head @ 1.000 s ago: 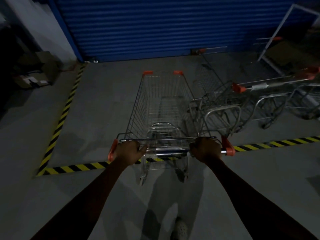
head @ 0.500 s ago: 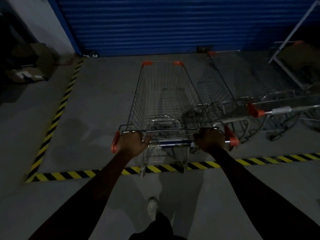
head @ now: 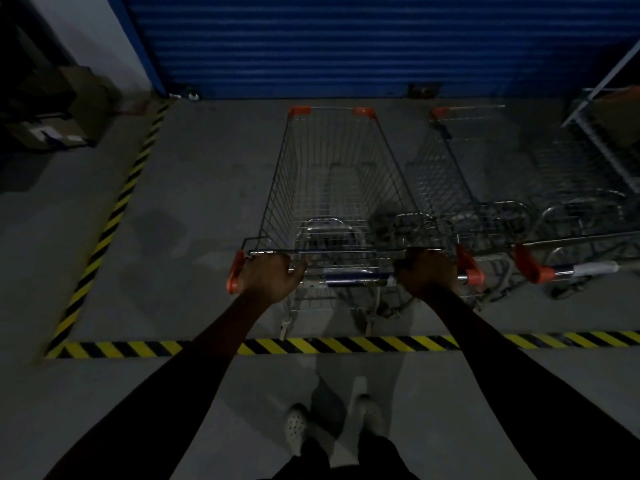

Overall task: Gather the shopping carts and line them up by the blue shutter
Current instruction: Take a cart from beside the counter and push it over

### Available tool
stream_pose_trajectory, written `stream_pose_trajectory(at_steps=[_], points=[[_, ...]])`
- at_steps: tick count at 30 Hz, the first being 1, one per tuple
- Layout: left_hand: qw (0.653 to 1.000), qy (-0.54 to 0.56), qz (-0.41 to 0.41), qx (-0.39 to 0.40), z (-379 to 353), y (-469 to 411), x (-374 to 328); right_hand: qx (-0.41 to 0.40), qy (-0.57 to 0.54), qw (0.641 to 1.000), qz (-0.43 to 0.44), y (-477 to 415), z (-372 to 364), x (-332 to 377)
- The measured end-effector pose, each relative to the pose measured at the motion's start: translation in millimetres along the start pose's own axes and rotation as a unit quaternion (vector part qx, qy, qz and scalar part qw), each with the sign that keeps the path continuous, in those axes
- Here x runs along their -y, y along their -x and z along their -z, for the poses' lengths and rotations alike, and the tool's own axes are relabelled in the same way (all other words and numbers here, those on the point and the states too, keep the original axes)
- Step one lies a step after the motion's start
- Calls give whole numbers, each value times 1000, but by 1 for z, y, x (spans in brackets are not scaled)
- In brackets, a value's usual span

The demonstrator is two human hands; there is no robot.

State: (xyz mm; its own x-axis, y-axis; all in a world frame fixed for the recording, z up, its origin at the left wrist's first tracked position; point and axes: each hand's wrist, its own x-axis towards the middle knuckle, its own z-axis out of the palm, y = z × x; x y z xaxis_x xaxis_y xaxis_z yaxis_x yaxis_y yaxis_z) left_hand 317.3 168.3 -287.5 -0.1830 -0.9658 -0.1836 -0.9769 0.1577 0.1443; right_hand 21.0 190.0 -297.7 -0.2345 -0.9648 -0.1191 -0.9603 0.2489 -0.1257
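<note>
Gripping the handle of the shopping cart in left hand and right hand, facing the blue shutter.

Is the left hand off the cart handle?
No: the left hand and the right hand both grip the handle of the shopping cart.
</note>
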Motion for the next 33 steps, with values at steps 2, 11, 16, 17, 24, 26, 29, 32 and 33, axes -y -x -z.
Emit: stream_pose_trajectory(at_steps=[2,11,16,17,24,26,29,32,33], points=[[1000,-1,13,-7,-4,-8,-5,7,-1,1000,9,-11,1,-5],[997,-21,68,-4,-5,-22,-25,-40,37,997,62,-38,2,-25],[996,-5,78,-46,-10,-28,-27,-48,20,995,85,-45,2,-29],[995,5,75,-60,-12,-28,-28,-60,13,993,99,-46,0,-32],[978,78,120,-151,-25,-22,-38,-168,-73,969,163,-43,-3,-35],[973,98,106,-182,-31,-19,-40,-161,-81,968,174,-45,-10,-38],[964,139,84,-211,-33,-13,-38,-182,-91,962,182,-50,-17,-38],[936,212,83,-270,-35,-1,-32,-162,-105,964,185,-54,-19,-30],[914,258,92,-298,-34,5,-32,-148,-115,965,185,-56,-20,-29]])
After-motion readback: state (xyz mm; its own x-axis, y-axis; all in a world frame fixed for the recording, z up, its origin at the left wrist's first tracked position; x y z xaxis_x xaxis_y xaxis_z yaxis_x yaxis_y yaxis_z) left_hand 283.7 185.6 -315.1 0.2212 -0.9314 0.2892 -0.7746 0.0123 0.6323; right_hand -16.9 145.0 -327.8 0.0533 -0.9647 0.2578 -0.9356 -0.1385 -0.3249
